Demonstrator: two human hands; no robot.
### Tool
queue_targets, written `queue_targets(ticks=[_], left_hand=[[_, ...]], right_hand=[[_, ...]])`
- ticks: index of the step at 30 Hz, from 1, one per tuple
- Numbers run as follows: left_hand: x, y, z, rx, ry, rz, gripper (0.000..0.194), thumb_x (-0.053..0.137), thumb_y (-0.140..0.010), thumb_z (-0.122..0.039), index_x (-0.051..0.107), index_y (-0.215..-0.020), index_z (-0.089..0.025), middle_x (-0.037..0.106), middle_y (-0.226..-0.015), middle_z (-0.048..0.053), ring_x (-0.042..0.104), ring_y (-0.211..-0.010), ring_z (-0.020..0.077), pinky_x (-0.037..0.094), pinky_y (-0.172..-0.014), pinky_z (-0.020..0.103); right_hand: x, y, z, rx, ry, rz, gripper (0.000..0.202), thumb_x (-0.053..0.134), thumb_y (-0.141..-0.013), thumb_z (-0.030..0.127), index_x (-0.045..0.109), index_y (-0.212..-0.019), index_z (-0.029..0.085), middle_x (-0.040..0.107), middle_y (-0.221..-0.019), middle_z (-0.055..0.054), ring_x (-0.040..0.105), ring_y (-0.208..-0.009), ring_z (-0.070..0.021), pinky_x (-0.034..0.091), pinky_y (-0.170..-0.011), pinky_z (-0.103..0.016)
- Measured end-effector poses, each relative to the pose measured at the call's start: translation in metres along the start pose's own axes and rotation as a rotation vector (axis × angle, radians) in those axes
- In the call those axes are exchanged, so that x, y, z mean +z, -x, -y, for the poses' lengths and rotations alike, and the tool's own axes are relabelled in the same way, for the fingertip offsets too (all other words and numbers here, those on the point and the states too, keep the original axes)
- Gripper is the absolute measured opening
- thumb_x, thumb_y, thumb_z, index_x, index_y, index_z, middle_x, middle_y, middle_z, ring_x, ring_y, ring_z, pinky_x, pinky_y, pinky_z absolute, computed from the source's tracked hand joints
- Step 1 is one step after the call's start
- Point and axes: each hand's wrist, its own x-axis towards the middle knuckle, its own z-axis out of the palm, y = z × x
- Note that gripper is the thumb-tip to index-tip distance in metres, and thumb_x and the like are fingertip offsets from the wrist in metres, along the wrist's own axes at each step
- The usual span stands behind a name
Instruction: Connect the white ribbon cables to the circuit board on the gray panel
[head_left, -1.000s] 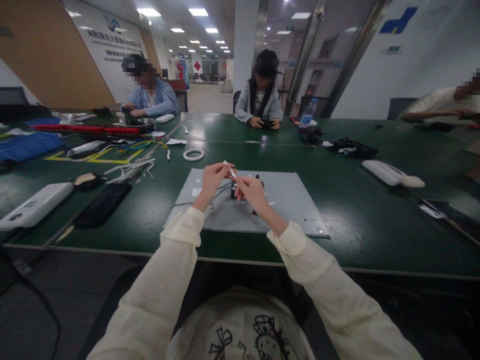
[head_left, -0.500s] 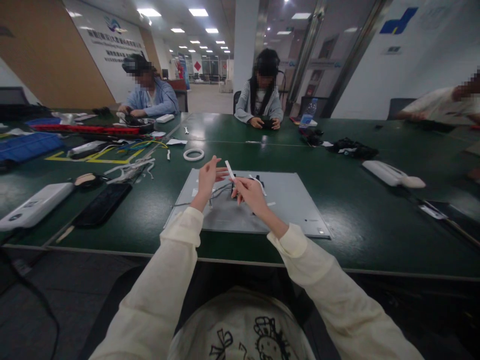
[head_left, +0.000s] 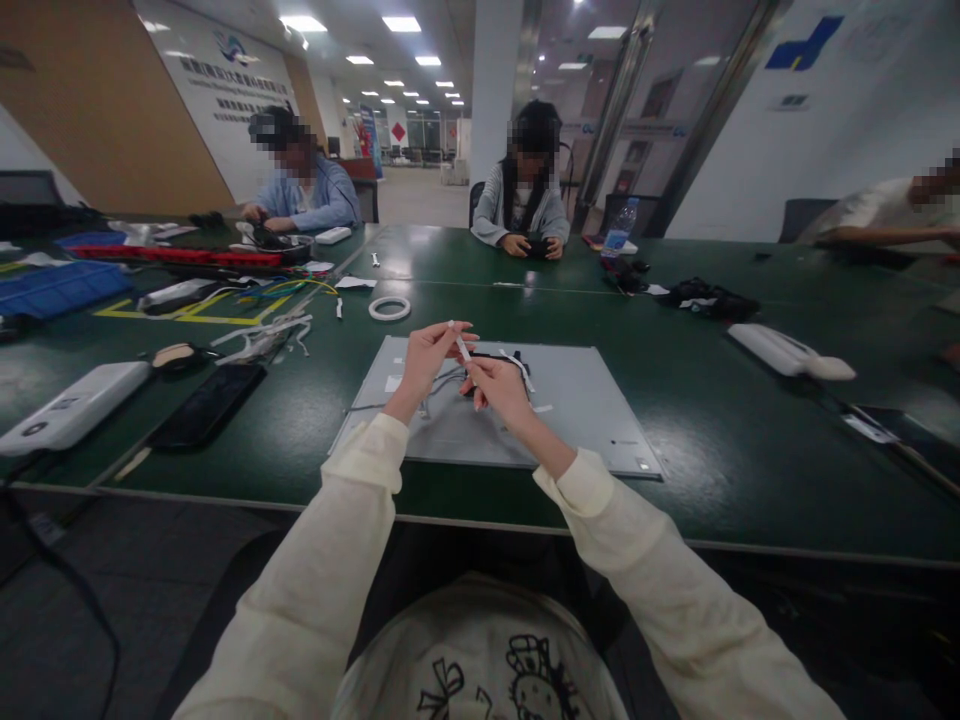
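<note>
A short strip of white tape (head_left: 462, 346) is stretched between my two hands above a flat grey panel (head_left: 592, 420). My left hand (head_left: 432, 358) pinches the strip's upper end between thumb and forefinger. At the lower end, my right hand (head_left: 498, 388) grips it with thumb and fingertips. Behind the hands, a black part (head_left: 517, 366) with white strips on it lies on the panel, partly hidden. Grey cables (head_left: 367, 407) run from it to the panel's left side. Small white pieces of tape are stuck on the panel.
A white tape roll (head_left: 389, 308) lies beyond the panel. To the left are a black phone (head_left: 210, 405), a white power bank (head_left: 75, 405), loose cables and a blue tray (head_left: 64, 290). Another white device (head_left: 780, 350) lies right. Several people sit around the green table (head_left: 750, 450).
My left hand has closed from spread fingers into a pinch on the strip's upper end. My right hand still holds the lower end, nearly in place.
</note>
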Motion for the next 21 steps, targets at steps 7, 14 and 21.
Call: queue_targets(ticks=[7, 14, 21], left_hand=[[-0.0001, 0.0013, 0.0016, 0.015, -0.071, -0.035, 0.045, 0.057, -0.074, -0.052, 0.068, -0.093, -0.012, 0.071, -0.083, 0.01, 0.064, -0.06, 0.0146, 0.051, -0.055, 0.024], [-0.0035, -0.0029, 0.0072, 0.169, -0.31, -0.088, 0.041, 0.052, -0.08, -0.048, 0.068, -0.094, -0.013, 0.07, -0.07, 0.007, 0.063, -0.062, 0.0135, 0.048, -0.053, 0.02], [-0.0025, -0.0013, 0.006, 0.195, -0.272, -0.063, 0.04, 0.049, -0.082, -0.045, 0.064, -0.104, -0.015, 0.069, -0.07, 0.005, 0.063, -0.06, 0.0125, 0.047, -0.052, 0.02]], right_hand=[[-0.0012, 0.0003, 0.0022, 0.041, -0.016, 0.047, 0.037, 0.049, -0.084, 0.031, 0.054, -0.115, 0.012, 0.058, -0.053, 0.004, 0.042, -0.03, -0.0034, 0.029, -0.032, -0.013], [0.0008, 0.0031, 0.0019, 0.018, 0.041, 0.026, 0.029, 0.048, -0.082, 0.035, 0.064, -0.086, 0.011, 0.06, -0.056, 0.0, 0.046, -0.033, -0.0051, 0.031, -0.033, -0.015], [0.0009, 0.0027, 0.0018, -0.022, 0.051, 0.013, 0.029, 0.045, -0.083, 0.036, 0.061, -0.082, 0.013, 0.051, -0.047, 0.005, 0.039, -0.031, -0.0042, 0.027, -0.032, -0.015]])
